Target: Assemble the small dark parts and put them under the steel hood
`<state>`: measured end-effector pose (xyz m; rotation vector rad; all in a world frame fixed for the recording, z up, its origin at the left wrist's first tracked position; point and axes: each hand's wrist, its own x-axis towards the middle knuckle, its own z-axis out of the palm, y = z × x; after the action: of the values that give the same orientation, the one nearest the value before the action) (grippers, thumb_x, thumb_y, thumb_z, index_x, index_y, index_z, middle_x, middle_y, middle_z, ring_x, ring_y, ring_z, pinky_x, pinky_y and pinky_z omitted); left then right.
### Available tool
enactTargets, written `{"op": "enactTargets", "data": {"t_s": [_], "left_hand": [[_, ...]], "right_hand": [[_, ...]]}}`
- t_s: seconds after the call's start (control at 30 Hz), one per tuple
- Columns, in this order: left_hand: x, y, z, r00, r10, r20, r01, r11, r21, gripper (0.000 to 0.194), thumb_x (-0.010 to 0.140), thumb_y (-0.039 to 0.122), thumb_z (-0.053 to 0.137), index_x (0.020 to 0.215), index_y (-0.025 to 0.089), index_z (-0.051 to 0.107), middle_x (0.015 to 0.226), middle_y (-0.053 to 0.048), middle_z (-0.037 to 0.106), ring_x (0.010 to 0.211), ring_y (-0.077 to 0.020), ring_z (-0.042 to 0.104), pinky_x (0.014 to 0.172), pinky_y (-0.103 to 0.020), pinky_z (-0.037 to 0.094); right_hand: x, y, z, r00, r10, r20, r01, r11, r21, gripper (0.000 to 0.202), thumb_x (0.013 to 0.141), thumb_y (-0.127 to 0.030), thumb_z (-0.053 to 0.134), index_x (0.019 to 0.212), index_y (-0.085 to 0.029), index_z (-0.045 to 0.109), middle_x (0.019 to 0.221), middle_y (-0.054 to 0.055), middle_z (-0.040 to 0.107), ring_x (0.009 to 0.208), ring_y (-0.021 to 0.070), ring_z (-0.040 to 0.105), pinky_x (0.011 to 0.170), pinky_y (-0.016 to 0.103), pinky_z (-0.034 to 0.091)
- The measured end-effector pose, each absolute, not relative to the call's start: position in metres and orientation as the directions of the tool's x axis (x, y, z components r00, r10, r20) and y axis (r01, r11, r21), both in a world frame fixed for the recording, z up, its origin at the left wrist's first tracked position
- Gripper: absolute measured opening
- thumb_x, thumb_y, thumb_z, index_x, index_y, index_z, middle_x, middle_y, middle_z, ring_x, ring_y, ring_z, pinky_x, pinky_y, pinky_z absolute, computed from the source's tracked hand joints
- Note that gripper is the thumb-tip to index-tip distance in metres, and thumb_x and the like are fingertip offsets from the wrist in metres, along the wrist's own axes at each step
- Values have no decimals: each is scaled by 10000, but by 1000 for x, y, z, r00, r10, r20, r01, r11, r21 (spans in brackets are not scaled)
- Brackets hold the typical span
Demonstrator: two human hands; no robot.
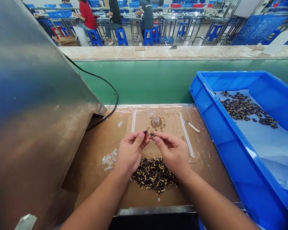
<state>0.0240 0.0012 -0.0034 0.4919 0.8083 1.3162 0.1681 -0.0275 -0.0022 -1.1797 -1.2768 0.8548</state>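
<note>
While my left hand [131,151] pinches a slim dark piece [145,132] between thumb and finger, my right hand [176,153] has a tiny black-and-yellow piece [152,134] in its fingertips, and the two hands nearly meet. Both pieces sit just above the bench [96,143], beyond the heap [156,175] and on my side of the clear cup [156,121]. Whether they touch or join, I can't tell; they're too small and too close.

So, how far along? I'd call these two mid-handling, neither of them set down. Right below, the heap of black and yellow bits lies loose and thick, so on that side there looks to be plenty left. Over to my right, a scatter of small dark and yellow pieces [241,107] lies on the white sheet [266,140] inside the blue bin [223,134]. They could be the done ones, but the view doesn't settle it.

Now the direction: the dark piece lies aslant, its long axis running from my left fingertips toward the right and slightly away from me, free tip outward. The black-and-yellow piece slopes the other way, its yellow end toward my left hand, its dark end running back to my right fingertips and a bit nearer me.
</note>
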Motion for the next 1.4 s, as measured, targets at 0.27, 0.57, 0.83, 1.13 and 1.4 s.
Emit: {"op": "enactTargets", "data": {"t_s": [0.27,0.57,0.83,1.13,1.4], "left_hand": [[23,-3,0,68,978,-196,-655,192,731,206,730,269,884,846,133,781,877,-79,747,748,-101,672,710,-153,576],[22,-6,-1,76,989,-128,-628,147,764,127,808,251,819,871,148,782,920,-78,745,802,-94,656,784,-160,555],[22,-6,0,38,994,-105,-574,107,812,157,757,288,867,842,183,789,909,-72,751,814,-110,677,799,-178,558],[19,-12,-2,-61,994,95,-244,-107,964,102,828,274,800,892,195,793,1026,-96,746,975,-183,700,970,-305,567],[23,-16,8,-69,985,156,-93,-162,982,57,853,244,759,887,211,790,1049,-87,747,1011,-206,702,994,-352,573]], "right_hand": [[164,-28,-1,88,933,349,207,326,-922,190,951,-222,676,1104,-299,758,1077,-1,764,955,159,729,867,333,615],[163,-30,2,71,923,379,256,351,-901,208,959,-202,665,1124,-297,752,1108,-16,761,989,147,723,871,312,614],[163,-29,1,87,930,356,240,327,-914,204,960,-219,668,1132,-293,748,1117,-5,758,1000,172,725,890,353,621],[168,-29,7,32,851,524,368,477,-798,254,964,-143,644,1146,-297,733,1108,-17,759,1004,165,720,899,353,612],[171,-30,10,31,835,550,445,481,-756,224,971,-164,642,1128,-295,733,1080,-7,763,974,173,726,881,354,624]]}}
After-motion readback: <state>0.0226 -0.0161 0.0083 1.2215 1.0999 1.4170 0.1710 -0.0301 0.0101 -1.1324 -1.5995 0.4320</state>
